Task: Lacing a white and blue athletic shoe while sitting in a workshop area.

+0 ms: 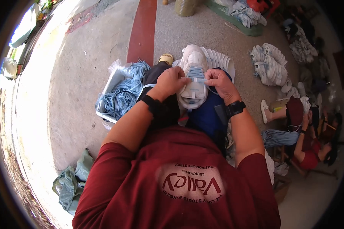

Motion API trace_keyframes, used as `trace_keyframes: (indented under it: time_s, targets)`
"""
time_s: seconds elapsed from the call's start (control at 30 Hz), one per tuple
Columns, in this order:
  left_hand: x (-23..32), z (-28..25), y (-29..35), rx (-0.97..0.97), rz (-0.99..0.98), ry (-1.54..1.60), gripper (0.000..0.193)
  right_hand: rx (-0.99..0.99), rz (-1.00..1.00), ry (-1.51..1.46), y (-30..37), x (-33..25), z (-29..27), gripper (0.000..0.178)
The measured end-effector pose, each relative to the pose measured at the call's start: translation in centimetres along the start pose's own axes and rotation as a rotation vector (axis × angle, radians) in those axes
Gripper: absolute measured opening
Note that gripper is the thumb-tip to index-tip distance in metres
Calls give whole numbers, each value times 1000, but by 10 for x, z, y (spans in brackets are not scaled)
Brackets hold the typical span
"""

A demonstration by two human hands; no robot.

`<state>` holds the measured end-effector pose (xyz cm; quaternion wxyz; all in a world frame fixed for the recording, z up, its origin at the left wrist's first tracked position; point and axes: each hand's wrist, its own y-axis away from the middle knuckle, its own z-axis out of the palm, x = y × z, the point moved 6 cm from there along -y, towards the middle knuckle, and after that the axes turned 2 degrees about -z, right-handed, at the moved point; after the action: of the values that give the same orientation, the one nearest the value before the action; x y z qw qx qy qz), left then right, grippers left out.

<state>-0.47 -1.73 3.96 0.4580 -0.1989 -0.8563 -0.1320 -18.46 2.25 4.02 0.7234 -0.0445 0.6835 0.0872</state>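
Note:
A white sneaker [194, 58] rests on my lap, its toe pointing away from me and its tongue toward me. A light blue shoelace [195, 71] crosses its upper in several rows. At the shoe's left side, my left hand [171, 81] is closed, fingertips pinched at the lace near the upper eyelets. My right hand [222, 82] pinches the lace on the other side, and a strand hangs below its fingers. What lies inside each pinch is partly hidden by the fingers.
Left of my legs stands a white box [101, 100] heaped with light blue laces [123, 94]. More white shoes [220, 60] lie in a row beyond my lap, with another pile [270, 64] to the right. A seated person [307, 152] works at far right. Green sacking [74, 183] lies lower left.

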Motion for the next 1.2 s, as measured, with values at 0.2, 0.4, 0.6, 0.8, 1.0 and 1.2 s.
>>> trace_keyframes:
  time_s: [0.2, 0.4, 0.6, 0.8, 1.0, 1.2]
  targets:
    - [-5, 0, -5, -8, -4, -59, 28, -70, -179, 706, -2, -39, 29, 3]
    - [-5, 1, -5, -45, -4, -15, 31, 163, -391, 1493, -8, -46, 43, 15]
    - [-8, 1, -4, -42, 7, -5, 31, 86, 230, -127, -13, 1, 10, 1]
    - [-6, 0, -5, -62, -49, -37, 29, -11, 297, -139, -7, -4, 9, 7]
    - [3, -16, -3, -61, -12, -90, 20, 169, -74, 819, -2, -11, 8, 13]
    - [52, -74, 65, 472, 682, -410, 19, 363, -280, 1115, 14, -16, 32, 8]
